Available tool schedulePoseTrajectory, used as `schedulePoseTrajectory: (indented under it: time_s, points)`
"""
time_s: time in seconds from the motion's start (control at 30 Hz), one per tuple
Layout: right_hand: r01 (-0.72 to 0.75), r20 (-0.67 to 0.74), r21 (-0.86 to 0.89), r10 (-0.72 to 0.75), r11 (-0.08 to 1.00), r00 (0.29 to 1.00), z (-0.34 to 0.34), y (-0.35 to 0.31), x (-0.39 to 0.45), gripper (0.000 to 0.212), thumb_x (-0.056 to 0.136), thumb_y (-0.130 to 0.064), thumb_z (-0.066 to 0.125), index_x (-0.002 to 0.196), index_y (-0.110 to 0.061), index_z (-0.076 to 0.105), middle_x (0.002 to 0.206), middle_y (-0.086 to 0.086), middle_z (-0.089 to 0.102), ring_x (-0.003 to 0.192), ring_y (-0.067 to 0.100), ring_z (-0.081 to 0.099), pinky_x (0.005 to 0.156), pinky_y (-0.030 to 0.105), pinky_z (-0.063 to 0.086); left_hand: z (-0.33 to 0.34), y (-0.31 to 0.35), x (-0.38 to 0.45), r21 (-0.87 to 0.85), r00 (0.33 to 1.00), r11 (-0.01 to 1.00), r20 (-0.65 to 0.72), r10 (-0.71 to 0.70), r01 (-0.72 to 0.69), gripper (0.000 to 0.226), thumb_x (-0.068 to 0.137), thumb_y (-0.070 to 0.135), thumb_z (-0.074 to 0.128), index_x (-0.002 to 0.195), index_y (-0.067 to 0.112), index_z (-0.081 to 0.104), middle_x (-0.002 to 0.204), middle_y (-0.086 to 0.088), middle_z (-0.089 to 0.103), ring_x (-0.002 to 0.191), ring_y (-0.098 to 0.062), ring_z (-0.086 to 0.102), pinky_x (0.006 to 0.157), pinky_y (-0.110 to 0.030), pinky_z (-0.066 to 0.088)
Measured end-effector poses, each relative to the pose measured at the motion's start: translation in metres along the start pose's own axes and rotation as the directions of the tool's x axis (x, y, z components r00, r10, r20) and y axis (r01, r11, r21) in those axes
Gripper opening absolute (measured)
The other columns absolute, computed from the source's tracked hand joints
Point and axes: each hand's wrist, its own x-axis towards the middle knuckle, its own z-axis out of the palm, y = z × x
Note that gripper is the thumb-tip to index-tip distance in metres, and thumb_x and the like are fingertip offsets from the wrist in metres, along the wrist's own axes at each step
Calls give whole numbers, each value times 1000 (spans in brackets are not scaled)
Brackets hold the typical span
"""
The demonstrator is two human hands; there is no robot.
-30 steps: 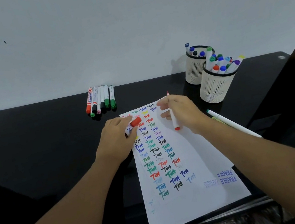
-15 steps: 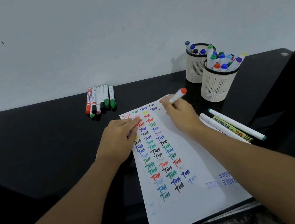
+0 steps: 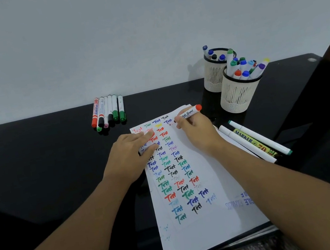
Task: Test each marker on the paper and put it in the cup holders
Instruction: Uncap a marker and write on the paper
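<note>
Your right hand pinches the red marker, tip down on the paper near the table's far edge. Its barrel slants toward the cup holders, just right. Your left hand lies flat, pinning the paper.

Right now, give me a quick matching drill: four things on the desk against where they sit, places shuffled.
Things:
1. red marker
2. row of markers
3. cup holders
4. yellow-labelled marker

Places:
A. far right of the desk, by the wall
B. lying right of the paper, beside the right forearm
C. gripped in the right hand, tip at the paper's top edge
D. far left of the paper, near the wall

Pairs: 1-C, 2-D, 3-A, 4-B
</note>
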Motion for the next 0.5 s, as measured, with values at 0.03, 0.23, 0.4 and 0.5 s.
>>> schedulePoseTrajectory:
  time_s: [0.03,0.23,0.4,0.5]
  points:
    - [3,1,-4,-3,1000,1000,0,1,0,33,105,-46,53,101,-17,69,94,-7,70,89,12,66,85,36,54,0,0,0,0,1000,1000,2,-2,2,53,96,56,56,144,35,53,142,6,58,131,-14,45,110,-33,36]
    - [-3,3,-18,3,1000,1000,1,2,1,34,105,-46,53,103,-18,70,96,-7,70,90,12,66,85,34,54,-2,2,0,-1,1000,1000,13,-12,12,55,95,56,56,145,34,52,142,7,59,131,-14,45,108,-32,36]
    - [-18,-11,-13,18,1000,1000,3,2,2,33,104,-46,54,106,-18,71,96,-9,69,90,13,67,84,31,54,-5,4,-1,-1,999,1000,33,-29,30,60,96,58,54,150,32,46,143,9,58,132,-14,44,109,-36,37]
    - [-14,-20,-14,13,1000,1000,3,2,1,33,104,-46,55,109,-18,72,97,-9,69,89,11,66,81,27,52,-5,4,-2,-1,999,1000,39,-28,28,60,96,59,52,149,32,47,144,10,57,133,-14,43,111,-38,38]
